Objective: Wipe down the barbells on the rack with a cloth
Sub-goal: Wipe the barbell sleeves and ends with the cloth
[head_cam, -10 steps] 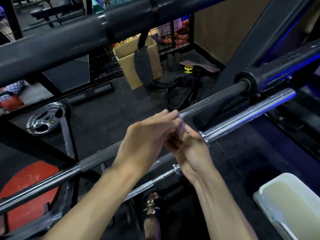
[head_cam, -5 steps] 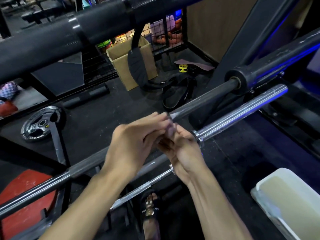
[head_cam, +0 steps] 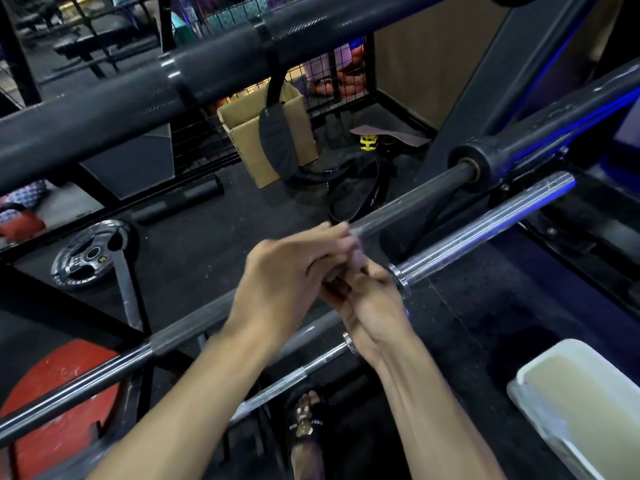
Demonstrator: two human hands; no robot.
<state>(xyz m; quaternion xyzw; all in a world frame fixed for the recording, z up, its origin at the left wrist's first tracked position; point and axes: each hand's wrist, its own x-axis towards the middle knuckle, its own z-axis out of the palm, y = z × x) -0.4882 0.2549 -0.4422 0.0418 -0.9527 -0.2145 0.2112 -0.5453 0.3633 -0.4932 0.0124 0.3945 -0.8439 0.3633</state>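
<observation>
Black rubber gym flooring spreads beneath a dark steel rack holding several barbells. Both hands stay pressed together over the long grey knurled barbell, just left of its black collar. The left hand curls over the right hand, pinching something pale, probably the cloth, though it is too hidden to confirm. Little has changed since a second ago, so wiping hasn't visibly advanced.

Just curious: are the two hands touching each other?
Touching. The head view shows the left hand fingers folded over the right hand fingers, no gap between.
</observation>
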